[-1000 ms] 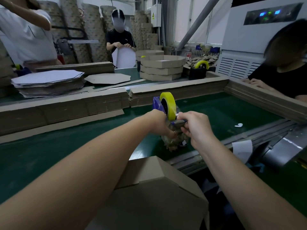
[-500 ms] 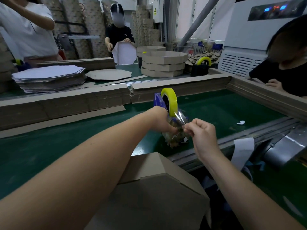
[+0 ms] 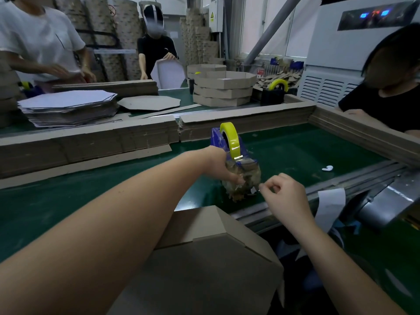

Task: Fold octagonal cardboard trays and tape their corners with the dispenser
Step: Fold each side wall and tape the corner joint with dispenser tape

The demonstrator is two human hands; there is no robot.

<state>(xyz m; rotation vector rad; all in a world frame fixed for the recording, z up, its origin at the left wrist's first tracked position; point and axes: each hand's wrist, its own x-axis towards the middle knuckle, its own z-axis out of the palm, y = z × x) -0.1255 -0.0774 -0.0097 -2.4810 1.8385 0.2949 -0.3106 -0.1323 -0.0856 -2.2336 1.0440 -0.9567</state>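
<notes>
Left hand: the fingers of the left hand (image 3: 221,165) are curled tight round the tape-crusted front of the blue tape dispenser (image 3: 244,163), pinning it to the green table (image 3: 68,201).
Right hand: on the right hand (image 3: 286,192), thumb and forefinger are pinched together on the faint end of a clear tape strip (image 3: 259,190), just beside the dispenser; the other fingers are loosely curled.
Dispenser: upright, carrying a yellow tape roll (image 3: 231,139).
Tray: a folded octagonal cardboard tray (image 3: 204,258), brown side up, lies at the table's near edge under the left forearm.
Beyond: a stack of folded trays (image 3: 223,88) and a pile of flat sheets (image 3: 68,105).
</notes>
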